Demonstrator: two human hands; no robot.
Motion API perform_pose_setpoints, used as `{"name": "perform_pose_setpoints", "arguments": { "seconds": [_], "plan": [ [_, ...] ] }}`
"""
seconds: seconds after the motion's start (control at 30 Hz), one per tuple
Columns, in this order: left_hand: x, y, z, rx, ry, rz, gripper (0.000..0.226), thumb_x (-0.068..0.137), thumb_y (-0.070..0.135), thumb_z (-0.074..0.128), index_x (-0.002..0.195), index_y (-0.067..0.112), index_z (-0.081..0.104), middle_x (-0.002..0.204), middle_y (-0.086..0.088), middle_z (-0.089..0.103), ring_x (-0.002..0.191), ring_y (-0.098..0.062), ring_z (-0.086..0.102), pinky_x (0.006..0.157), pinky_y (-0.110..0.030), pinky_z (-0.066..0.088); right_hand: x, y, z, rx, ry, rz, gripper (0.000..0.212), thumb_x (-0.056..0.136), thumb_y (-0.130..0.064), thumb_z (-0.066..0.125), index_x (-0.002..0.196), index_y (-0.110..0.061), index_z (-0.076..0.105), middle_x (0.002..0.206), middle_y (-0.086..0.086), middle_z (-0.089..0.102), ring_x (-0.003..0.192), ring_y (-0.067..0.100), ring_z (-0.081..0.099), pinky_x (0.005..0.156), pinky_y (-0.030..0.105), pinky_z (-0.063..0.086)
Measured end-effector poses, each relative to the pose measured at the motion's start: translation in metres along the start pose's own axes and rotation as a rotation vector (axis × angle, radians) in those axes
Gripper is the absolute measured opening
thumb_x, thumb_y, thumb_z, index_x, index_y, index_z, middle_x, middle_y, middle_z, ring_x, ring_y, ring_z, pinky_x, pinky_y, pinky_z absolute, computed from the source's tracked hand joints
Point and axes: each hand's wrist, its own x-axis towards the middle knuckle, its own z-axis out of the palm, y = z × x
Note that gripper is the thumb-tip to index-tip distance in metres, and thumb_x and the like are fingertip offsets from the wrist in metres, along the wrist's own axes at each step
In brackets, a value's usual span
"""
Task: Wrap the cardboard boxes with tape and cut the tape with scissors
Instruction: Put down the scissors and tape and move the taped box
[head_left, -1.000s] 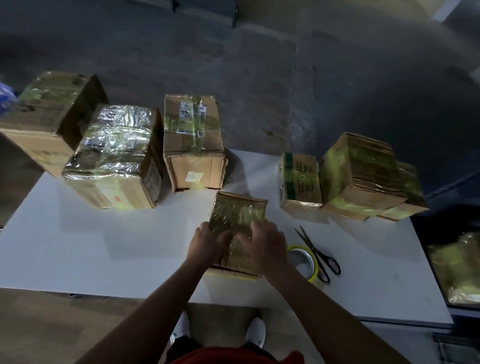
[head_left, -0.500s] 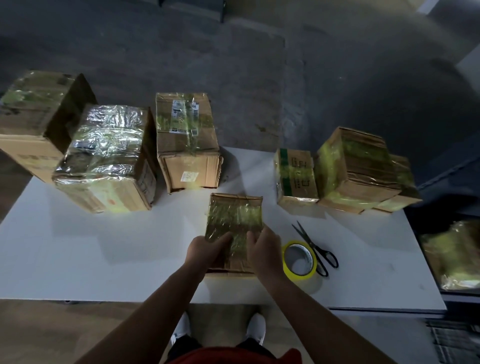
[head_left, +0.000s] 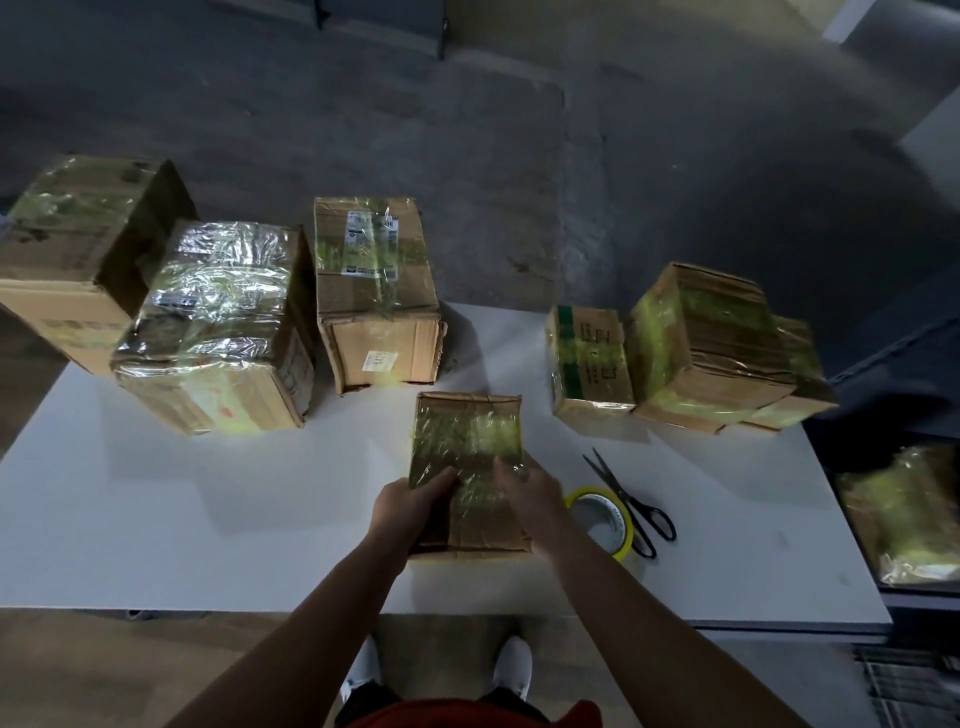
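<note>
A small cardboard box (head_left: 467, 431) with yellowish clear tape across its top lies on the white table (head_left: 208, 519) in front of me. My left hand (head_left: 410, 504) grips its near left side, thumb on top. On the near right side my right hand (head_left: 532, 493) grips it the same way. A yellow tape roll (head_left: 605, 522) lies flat just right of my right hand. Black scissors (head_left: 631, 501), blades together, lie against the roll's far right side.
Three larger taped boxes (head_left: 218, 322) stand along the table's far left, the leftmost overhanging the edge. A cluster of smaller taped boxes (head_left: 711, 338) sits at the far right. A taped bundle (head_left: 904, 509) lies below the table's right edge.
Both hands have slid from the middle of the box's top back toward me, onto its near sides. The tape roll and scissors have not moved.
</note>
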Motion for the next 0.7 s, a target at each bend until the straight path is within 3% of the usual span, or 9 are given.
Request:
{"name": "perform_pose_setpoints", "arguments": {
  "seconds": [0.1, 0.17, 0.23, 0.3, 0.4, 0.47, 0.53, 0.57, 0.7],
  "plan": [
    [-0.002, 0.000, -0.006, -0.110, -0.023, -0.037, 0.042, 0.071, 0.046, 0.080, 0.088, 0.009, 0.070, 0.081, -0.011, 0.071, 0.067, -0.025, 0.069, 0.049, -0.028, 0.052, 0.002, -0.006, -0.012, 0.205, -0.105, 0.050, 0.055, 0.098, -0.053, 0.039, 0.113, -0.008, 0.067, 0.113, 0.014, 0.067, 0.112, 0.032, 0.059, 0.098, 0.041, 0.046],
    [-0.001, 0.000, -0.008, -0.136, -0.045, -0.053, 0.045, 0.074, 0.051, 0.076, 0.091, 0.010, 0.069, 0.087, -0.009, 0.070, 0.078, -0.025, 0.068, 0.060, -0.029, 0.054, 0.006, -0.010, -0.018, 0.267, -0.190, 0.102, 0.065, 0.097, -0.059, 0.031, 0.122, -0.008, 0.063, 0.124, 0.012, 0.063, 0.119, 0.030, 0.056, 0.102, 0.039, 0.043],
    [-0.002, 0.001, -0.006, -0.166, -0.045, -0.044, 0.047, 0.074, 0.053, 0.075, 0.095, 0.011, 0.069, 0.093, -0.010, 0.071, 0.086, -0.027, 0.068, 0.068, -0.031, 0.055, 0.010, -0.014, -0.019, 0.265, -0.241, 0.106, 0.067, 0.097, -0.060, 0.030, 0.140, -0.013, 0.049, 0.143, 0.006, 0.049, 0.133, 0.025, 0.044, 0.111, 0.035, 0.032],
    [-0.004, 0.003, -0.005, -0.167, -0.060, -0.012, 0.046, 0.073, 0.052, 0.075, 0.094, 0.010, 0.071, 0.091, -0.011, 0.073, 0.081, -0.026, 0.070, 0.062, -0.029, 0.056, 0.014, -0.014, -0.019, 0.320, -0.284, 0.128, 0.065, 0.097, -0.061, 0.032, 0.141, -0.016, 0.048, 0.145, 0.007, 0.048, 0.131, 0.024, 0.046, 0.112, 0.040, 0.034],
    [-0.008, 0.006, -0.005, -0.151, -0.113, 0.060, 0.051, 0.072, 0.053, 0.073, 0.096, 0.009, 0.073, 0.077, -0.004, 0.074, 0.065, -0.016, 0.071, 0.051, -0.022, 0.052, 0.016, -0.011, -0.021, 0.495, -0.306, 0.193, 0.051, 0.094, -0.058, 0.043, 0.105, -0.018, 0.071, 0.112, 0.008, 0.071, 0.098, 0.021, 0.069, 0.081, 0.036, 0.056],
    [-0.010, 0.008, -0.006, -0.133, -0.175, 0.116, 0.052, 0.078, 0.055, 0.065, 0.103, 0.010, 0.072, 0.074, 0.001, 0.074, 0.064, -0.011, 0.070, 0.053, -0.021, 0.052, 0.017, -0.007, -0.021, 0.577, -0.303, 0.197, 0.047, 0.091, -0.057, 0.051, 0.091, -0.018, 0.077, 0.100, 0.006, 0.075, 0.087, 0.020, 0.072, 0.065, 0.031, 0.058],
    [-0.010, 0.011, -0.009, -0.261, -0.306, 0.132, 0.050, 0.088, 0.051, 0.056, 0.117, 0.011, 0.066, 0.101, -0.010, 0.074, 0.092, -0.024, 0.071, 0.079, -0.037, 0.057, 0.016, -0.007, -0.019, 0.628, -0.311, 0.183, 0.048, 0.086, -0.058, 0.057, 0.095, -0.016, 0.078, 0.101, 0.008, 0.074, 0.091, 0.023, 0.072, 0.070, 0.035, 0.058],
    [-0.012, 0.012, -0.013, -0.325, -0.369, 0.140, 0.048, 0.092, 0.048, 0.052, 0.122, 0.012, 0.063, 0.114, -0.016, 0.069, 0.105, -0.032, 0.066, 0.092, -0.048, 0.052, 0.016, -0.008, -0.019, 0.653, -0.312, 0.184, 0.049, 0.084, -0.058, 0.059, 0.096, -0.015, 0.078, 0.103, 0.010, 0.074, 0.094, 0.025, 0.071, 0.076, 0.038, 0.057],
    [-0.005, 0.017, -0.019, -0.292, -0.523, 0.196, 0.057, 0.090, 0.050, 0.052, 0.132, 0.011, 0.055, 0.129, -0.018, 0.061, 0.121, -0.036, 0.057, 0.107, -0.056, 0.038, 0.023, -0.010, -0.026, 0.672, -0.271, 0.189, 0.050, 0.087, -0.057, 0.056, 0.097, -0.013, 0.078, 0.108, 0.014, 0.072, 0.103, 0.030, 0.068, 0.094, 0.048, 0.051]
  ]
}}
